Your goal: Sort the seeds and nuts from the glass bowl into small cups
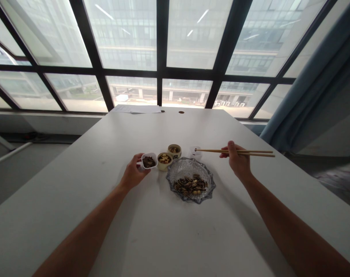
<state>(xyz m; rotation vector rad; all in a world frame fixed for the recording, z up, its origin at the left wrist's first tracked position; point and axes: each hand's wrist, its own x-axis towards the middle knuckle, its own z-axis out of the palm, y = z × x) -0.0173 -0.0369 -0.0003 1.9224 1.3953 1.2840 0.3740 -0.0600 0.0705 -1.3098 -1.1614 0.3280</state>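
Note:
My left hand point(135, 170) grips a small white plastic cup point(149, 161) filled with dark seeds. In my right hand point(237, 159) is a pair of wooden chopsticks point(255, 153), pointing left. Their tips pinch a small dark piece above a translucent white cup point(195, 152). Between my hands stands a scalloped glass bowl point(176, 169) with striped sunflower seeds and a few pale nuts inside. Two small cream ceramic cups sit behind its left rim: the nearer cup point(164, 167) contains pale nuts, and the farther cup point(177, 155), with a dark character on it, contains small pieces I cannot make out.
Everything stands on a white table point(175, 238). White papers point(137, 109) lie at its far edge, near round holes point(181, 112) in the top. Beyond are large dark-framed windows point(161, 46). A blue curtain point(304, 88) hangs at the right.

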